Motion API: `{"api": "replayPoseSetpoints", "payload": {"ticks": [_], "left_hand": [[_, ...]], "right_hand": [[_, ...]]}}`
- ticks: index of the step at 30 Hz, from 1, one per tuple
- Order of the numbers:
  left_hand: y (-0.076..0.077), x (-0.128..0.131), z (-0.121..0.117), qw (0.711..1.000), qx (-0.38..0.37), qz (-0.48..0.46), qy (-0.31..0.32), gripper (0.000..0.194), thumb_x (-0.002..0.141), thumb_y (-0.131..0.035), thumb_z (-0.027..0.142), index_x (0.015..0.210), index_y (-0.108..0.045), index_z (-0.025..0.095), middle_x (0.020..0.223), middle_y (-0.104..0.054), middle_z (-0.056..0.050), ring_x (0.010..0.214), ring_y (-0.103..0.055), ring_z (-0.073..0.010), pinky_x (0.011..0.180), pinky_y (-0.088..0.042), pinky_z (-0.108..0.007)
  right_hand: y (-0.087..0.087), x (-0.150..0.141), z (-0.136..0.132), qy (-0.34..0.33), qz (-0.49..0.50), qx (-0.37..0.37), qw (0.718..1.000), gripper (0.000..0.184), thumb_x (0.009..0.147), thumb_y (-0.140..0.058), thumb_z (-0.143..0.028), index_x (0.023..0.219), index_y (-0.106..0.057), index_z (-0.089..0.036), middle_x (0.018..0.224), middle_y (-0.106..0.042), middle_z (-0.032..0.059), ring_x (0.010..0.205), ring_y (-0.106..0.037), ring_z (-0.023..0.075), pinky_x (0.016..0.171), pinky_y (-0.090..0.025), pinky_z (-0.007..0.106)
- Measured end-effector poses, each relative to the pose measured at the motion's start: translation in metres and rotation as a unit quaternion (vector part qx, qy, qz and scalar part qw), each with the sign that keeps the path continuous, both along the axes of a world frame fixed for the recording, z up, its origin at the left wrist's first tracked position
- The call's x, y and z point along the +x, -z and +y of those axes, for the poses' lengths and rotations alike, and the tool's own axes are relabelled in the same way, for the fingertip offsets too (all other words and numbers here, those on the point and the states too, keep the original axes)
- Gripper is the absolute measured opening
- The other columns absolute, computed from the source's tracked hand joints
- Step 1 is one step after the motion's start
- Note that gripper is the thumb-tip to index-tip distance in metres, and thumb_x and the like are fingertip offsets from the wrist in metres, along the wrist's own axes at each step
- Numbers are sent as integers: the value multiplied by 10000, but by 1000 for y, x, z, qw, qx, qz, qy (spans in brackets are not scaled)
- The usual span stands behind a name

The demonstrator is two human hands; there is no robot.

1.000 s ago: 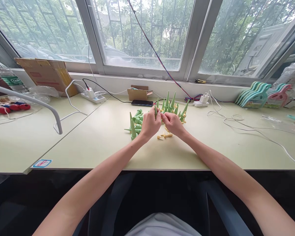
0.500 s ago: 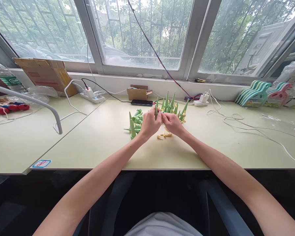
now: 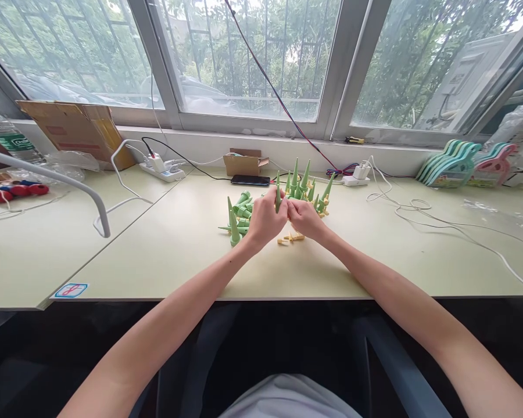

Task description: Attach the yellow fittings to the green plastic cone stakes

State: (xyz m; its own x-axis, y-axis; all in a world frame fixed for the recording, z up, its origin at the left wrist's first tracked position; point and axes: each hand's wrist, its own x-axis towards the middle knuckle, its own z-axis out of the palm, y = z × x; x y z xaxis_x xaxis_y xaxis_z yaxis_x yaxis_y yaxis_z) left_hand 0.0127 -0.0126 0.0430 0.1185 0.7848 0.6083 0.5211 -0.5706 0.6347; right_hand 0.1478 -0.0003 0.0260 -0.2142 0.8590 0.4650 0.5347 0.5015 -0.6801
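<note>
My left hand [image 3: 268,216] is closed around a green pointed cone [image 3: 278,194], whose tip sticks up above the fingers. Pressed against it, my right hand [image 3: 304,216] has its fingers pinched together; whatever sits between them is hidden. Several loose green cone pieces [image 3: 243,210] lie left of my left hand, one of them standing upright [image 3: 234,229]. Behind my right hand, more green cones [image 3: 304,180] stand point up, some with yellow parts [image 3: 325,203] at their bases. Small yellow pieces [image 3: 292,238] lie on the table just below my hands.
Behind the pieces are a black phone [image 3: 250,180] and a small open cardboard box [image 3: 244,162]. White power strips [image 3: 163,171] and cables [image 3: 422,210] lie on the table [image 3: 157,261]. Teal and pink plastic items [image 3: 455,165] stand at right; a bent white metal bar [image 3: 70,181] crosses the left.
My hands stay together around the green cone, with only a slight shift of the fingers. The whole view has moved very slightly; the pieces on the table lie as before.
</note>
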Motion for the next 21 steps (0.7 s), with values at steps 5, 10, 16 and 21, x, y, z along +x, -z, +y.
{"api": "replayPoseSetpoints", "payload": {"ticks": [5, 10, 16, 21], "left_hand": [[0, 0, 0, 1000, 6, 0, -1, 91, 888, -488, 266, 865, -549, 202, 696, -608, -3, 567, -535, -133, 623, -431, -269], [0, 1, 0, 1000, 8, 3, -3, 90, 888, -488, 265, 864, -547, 202, 676, -590, 4, 553, -518, -129, 610, -421, -263], [0, 0, 0, 1000, 4, 5, 0, 101, 891, -484, 266, 873, -555, 197, 687, -598, -2, 567, -525, -132, 618, -426, -265], [-1, 0, 0, 1000, 3, 2, 2, 86, 883, -491, 259, 861, -545, 196, 704, -609, -5, 582, -530, -133, 635, -428, -268]], "right_hand": [[-1, 0, -1, 9, 7, 3, 1000, 401, 956, -340, -410, 607, -319, -213, 505, -400, -19, 522, -381, 120, 532, -275, 256], [0, -1, -1, 11, 8, 4, 1000, 394, 954, -342, -397, 606, -326, -212, 510, -403, -19, 525, -376, 120, 536, -273, 257], [-1, 0, -2, 12, 2, 2, 1000, 395, 954, -343, -388, 601, -317, -211, 509, -409, -19, 523, -378, 118, 540, -277, 256], [0, 0, -1, 8, 4, 0, 1000, 391, 955, -344, -386, 605, -332, -212, 508, -420, -19, 522, -395, 119, 538, -285, 253]]}}
